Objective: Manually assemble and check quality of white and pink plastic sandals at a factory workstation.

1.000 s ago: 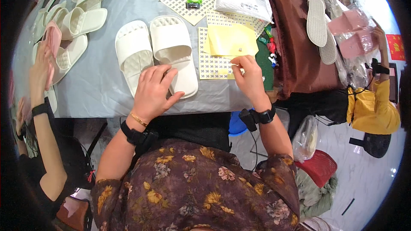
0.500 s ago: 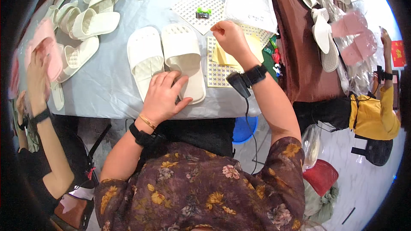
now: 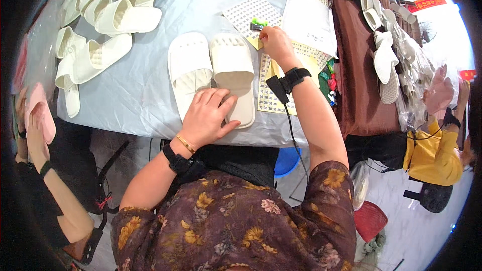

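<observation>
A pair of white slide slippers lies side by side on the cloth in front of me, the left slipper [image 3: 190,65] touching or nearly touching the right slipper [image 3: 232,65]. My left hand [image 3: 207,113] rests across their near ends, fingers spread, gripping nothing. Beyond the right slipper, my right hand [image 3: 277,45] has its thumb and fingers drawn together; whatever is in them, if anything, is too small to tell. Its fingertips are beside a small black and green item [image 3: 258,24] lying on a white sticker sheet [image 3: 246,14]. A yellowish sticker sheet [image 3: 268,103] lies under my right wrist.
More white slippers [image 3: 133,17] are heaped at the far left. A white packet [image 3: 309,17] lies at the back right, beside a brown cloth [image 3: 354,85] with slippers past it. At left, another person's hand [image 3: 37,140] holds a pink slipper [image 3: 42,113]. A person in yellow [image 3: 434,155] works at right.
My right hand has moved to the small black and green item. The left hand stays on the slippers. The whole view has shifted, and the neighbour's pink slipper is lower.
</observation>
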